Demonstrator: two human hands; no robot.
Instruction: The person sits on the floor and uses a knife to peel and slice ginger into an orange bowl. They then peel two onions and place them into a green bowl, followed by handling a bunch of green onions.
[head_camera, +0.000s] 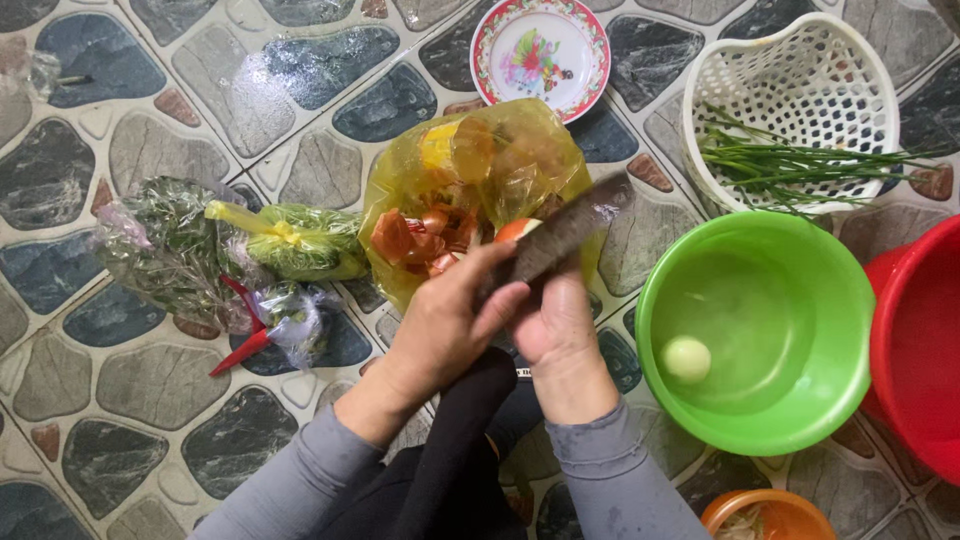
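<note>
My left hand (445, 325) holds a small orange-skinned onion (516, 230) over a yellow plastic bag (470, 175) with onion peels in it. Beside it, my right hand (555, 330) grips a knife whose blade (570, 228) points up and right, its edge lying against the onion. In the green bowl (800, 270) to the right lies one peeled pale onion (687, 358).
A white plastic basket (800, 90) with green chives (790, 165) stands at the top right. A red basin (920, 340) is at the right edge. A flowered plate (540, 50) lies at the top. Bagged greens (180, 245) lie on the stone-pattern floor at left. An orange bowl (765, 515) sits bottom right.
</note>
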